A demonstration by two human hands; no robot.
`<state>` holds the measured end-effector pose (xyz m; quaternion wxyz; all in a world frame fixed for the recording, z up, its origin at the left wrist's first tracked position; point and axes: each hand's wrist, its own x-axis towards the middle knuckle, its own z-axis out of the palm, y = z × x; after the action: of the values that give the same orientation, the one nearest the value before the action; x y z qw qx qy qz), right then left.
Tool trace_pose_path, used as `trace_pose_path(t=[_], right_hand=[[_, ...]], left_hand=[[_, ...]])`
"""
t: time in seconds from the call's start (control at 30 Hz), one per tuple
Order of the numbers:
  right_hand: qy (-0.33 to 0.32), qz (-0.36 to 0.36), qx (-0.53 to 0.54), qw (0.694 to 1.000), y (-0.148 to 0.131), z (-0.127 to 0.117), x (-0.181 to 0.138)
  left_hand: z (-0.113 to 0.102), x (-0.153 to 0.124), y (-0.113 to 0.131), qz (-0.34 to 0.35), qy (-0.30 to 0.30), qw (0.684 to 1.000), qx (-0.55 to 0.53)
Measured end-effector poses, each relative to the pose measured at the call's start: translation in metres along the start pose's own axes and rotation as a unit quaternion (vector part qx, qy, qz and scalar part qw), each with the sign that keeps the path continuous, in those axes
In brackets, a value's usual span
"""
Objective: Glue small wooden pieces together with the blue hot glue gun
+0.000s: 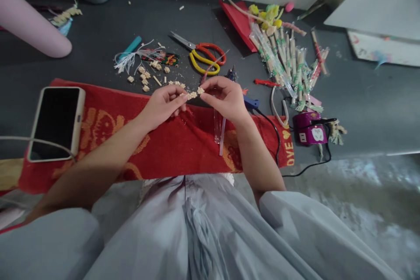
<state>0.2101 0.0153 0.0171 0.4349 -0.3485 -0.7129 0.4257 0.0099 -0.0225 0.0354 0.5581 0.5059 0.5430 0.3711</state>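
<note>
Over the edge of a red towel [203, 148], my left hand [164, 106] pinches a short strip of cream, knobbly pieces [192, 96] between thumb and fingers. At the strip's right end, my right hand [226, 98] grips a small cream piece [200, 90] by its fingertips. Whether this piece touches the strip I cannot tell. Several loose cream pieces [144, 76] lie beyond my left hand. Partly hidden behind my right hand is what looks like a blue glue gun [251, 102]. Clear sticks [222, 138] lie below that hand.
Scissors [205, 54] with red and yellow handles lie ahead. Wrapped sticks [292, 59] are heaped at right, near a purple plug block [308, 129] with black cords. A phone [56, 122] rests on the towel's left, crossed by a cable. White threads [131, 59] lie beyond.
</note>
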Motion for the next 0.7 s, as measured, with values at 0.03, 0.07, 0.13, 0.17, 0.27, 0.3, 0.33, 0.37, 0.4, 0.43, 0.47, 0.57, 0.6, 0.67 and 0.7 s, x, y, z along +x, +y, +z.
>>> trace_pose_path(t=[0.03, 0.07, 0.13, 0.17, 0.27, 0.3, 0.33, 0.37, 0.4, 0.43, 0.47, 0.57, 0.6, 0.67, 0.7], right_hand=[[-0.003, 0.006, 0.010, 1.000, 0.0001, 0.0001, 0.0002], [-0.006, 0.011, 0.020, 1.000, 0.0003, 0.0002, 0.0003], [-0.011, 0.019, 0.039, 0.999, 0.0007, 0.0004, 0.0004], [-0.013, 0.022, 0.046, 0.999, 0.0009, 0.0004, 0.0005], [-0.014, 0.024, 0.057, 0.998, 0.0015, -0.0002, 0.0004], [-0.012, 0.021, 0.057, 0.998, 0.0015, -0.0006, 0.0004], [-0.011, 0.018, 0.056, 0.998, 0.0015, -0.0010, 0.0004], [-0.010, 0.016, 0.052, 0.998, 0.0015, -0.0013, 0.0005], [-0.011, 0.015, 0.048, 0.999, 0.0014, -0.0017, 0.0005], [-0.013, 0.015, 0.043, 0.999, 0.0013, -0.0021, 0.0006], [-0.015, 0.016, 0.040, 0.999, 0.0012, -0.0025, 0.0007], [-0.020, 0.013, 0.037, 0.999, 0.0008, -0.0044, 0.0009], [-0.020, 0.012, 0.036, 0.999, 0.0007, -0.0052, 0.0009], [-0.024, 0.012, 0.029, 0.999, 0.0004, -0.0071, 0.0008], [-0.027, 0.013, 0.025, 0.999, 0.0004, -0.0081, 0.0007]], left_hand=[[0.0000, -0.0004, 0.0005, 0.005, -0.002, 1.000, 0.003], [0.0000, -0.0007, 0.0009, 0.010, -0.004, 1.000, 0.005], [-0.0004, -0.0010, 0.0013, 0.021, -0.009, 1.000, 0.008], [-0.0008, -0.0011, 0.0013, 0.026, -0.011, 1.000, 0.010], [-0.0024, -0.0011, 0.0007, 0.041, -0.016, 0.999, 0.024], [-0.0029, -0.0012, 0.0005, 0.047, -0.018, 0.998, 0.029], [-0.0033, -0.0013, 0.0004, 0.052, -0.020, 0.998, 0.035], [-0.0036, -0.0015, 0.0005, 0.057, -0.023, 0.997, 0.039], [-0.0039, -0.0017, 0.0007, 0.060, -0.025, 0.997, 0.043], [-0.0040, -0.0019, 0.0010, 0.062, -0.027, 0.997, 0.046], [-0.0040, -0.0021, 0.0014, 0.063, -0.029, 0.996, 0.048], [-0.0038, -0.0025, 0.0021, 0.066, -0.030, 0.996, 0.056], [-0.0038, -0.0025, 0.0021, 0.067, -0.029, 0.996, 0.060], [-0.0041, -0.0027, 0.0015, 0.070, -0.030, 0.995, 0.068], [-0.0043, -0.0028, 0.0009, 0.073, -0.031, 0.994, 0.072]])
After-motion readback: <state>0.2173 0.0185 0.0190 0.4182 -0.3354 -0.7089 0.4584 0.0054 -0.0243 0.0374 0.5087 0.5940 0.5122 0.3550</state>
